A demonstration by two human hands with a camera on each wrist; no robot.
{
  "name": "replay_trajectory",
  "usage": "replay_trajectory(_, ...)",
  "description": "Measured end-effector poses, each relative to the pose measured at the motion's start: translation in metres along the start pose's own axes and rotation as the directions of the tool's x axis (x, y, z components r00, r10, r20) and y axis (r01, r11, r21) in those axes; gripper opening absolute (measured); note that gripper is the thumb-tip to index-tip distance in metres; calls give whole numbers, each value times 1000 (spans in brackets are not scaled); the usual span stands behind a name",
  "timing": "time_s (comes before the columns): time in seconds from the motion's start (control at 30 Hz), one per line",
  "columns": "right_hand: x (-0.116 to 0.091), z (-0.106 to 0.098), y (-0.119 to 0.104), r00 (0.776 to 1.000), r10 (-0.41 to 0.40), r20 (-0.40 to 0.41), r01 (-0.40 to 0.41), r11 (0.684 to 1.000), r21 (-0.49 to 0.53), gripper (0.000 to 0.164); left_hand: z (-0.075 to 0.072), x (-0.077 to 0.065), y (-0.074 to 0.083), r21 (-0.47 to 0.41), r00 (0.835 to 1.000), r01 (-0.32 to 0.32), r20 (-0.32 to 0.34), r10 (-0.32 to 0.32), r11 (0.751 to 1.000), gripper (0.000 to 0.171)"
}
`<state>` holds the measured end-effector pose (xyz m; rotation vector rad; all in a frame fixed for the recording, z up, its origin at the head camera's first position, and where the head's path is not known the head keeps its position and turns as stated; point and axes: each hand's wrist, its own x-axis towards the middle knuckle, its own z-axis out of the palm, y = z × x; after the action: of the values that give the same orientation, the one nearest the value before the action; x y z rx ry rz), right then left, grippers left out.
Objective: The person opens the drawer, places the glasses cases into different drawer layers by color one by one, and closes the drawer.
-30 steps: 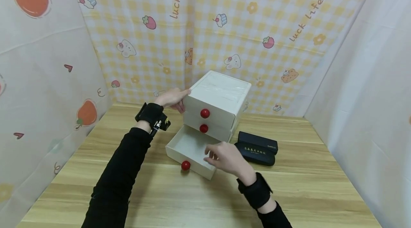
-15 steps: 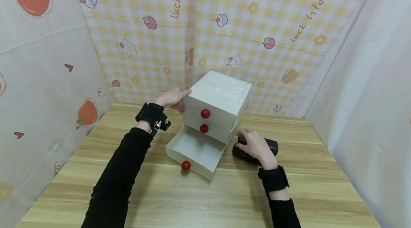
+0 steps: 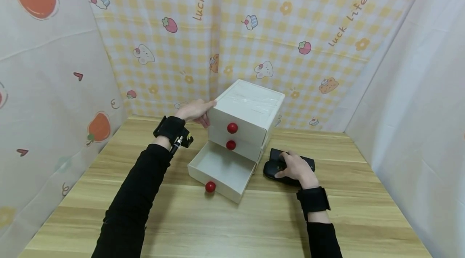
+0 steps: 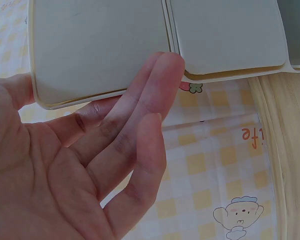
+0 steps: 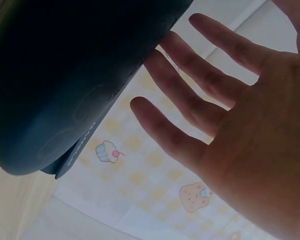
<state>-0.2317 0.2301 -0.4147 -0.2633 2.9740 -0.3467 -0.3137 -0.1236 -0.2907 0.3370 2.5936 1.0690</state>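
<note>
A white drawer cabinet (image 3: 250, 102) with red knobs stands at the middle of the table, its bottom drawer (image 3: 225, 166) pulled out. My left hand (image 3: 194, 112) rests against its upper left corner, thumb at the top edge and straight fingers along the side panel (image 4: 100, 50). To the cabinet's right, my right hand (image 3: 296, 169) reaches over two dark glasses cases lying side by side. Its thumb is at the near edge of the front glasses case (image 3: 270, 171), and the fingers are between it and the rear glasses case (image 3: 308, 162). In the right wrist view, extended fingertips meet a dark case (image 5: 45, 95).
The wooden table (image 3: 203, 229) stretches out on both sides of the cabinet. Behind it hangs a yellow checked cloth (image 3: 236, 40), with a white cloth (image 3: 54, 108) along the left and another on the right.
My right hand has moved from above the drawer rightward to the glasses cases, then settled lower over the front one. My left hand stays at the cabinet.
</note>
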Motion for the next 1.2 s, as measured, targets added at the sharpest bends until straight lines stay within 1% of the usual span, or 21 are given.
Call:
replay_trajectory(0.13, -2, -1, 2, 1000, 14, 23, -13, 998, -53, 77, 0, 0, 0, 0, 1000, 4, -6, -4, 1000, 70)
replay_trajectory(0.3, -3, -1, 1, 998, 19, 57, -13, 995, -98, 72, -1, 2, -1, 3, 1000, 2, -2, -2, 1000, 70)
replay_trajectory(0.43, -3, 1, -1, 998, 9, 66, -2, 994, -111, 69, 0, 1, 0, 4, 1000, 6, 1, -6, 1000, 70)
replay_trajectory(0.9, -1, 3, 5, 999, -30, 41, 36, 988, -150, 67, 0, -1, 2, -7, 1000, 13, -4, -13, 1000, 68)
replay_trajectory(1.03, -4, -2, 6, 999, -42, 26, 45, 990, -136, 67, 1, -1, 2, -24, 1000, 17, -11, -18, 1000, 66)
replay_trajectory(1.2, -10, -15, 4, 998, -65, 2, 65, 991, -119, 66, 1, 0, 1, -26, 1000, 19, -8, -19, 999, 66)
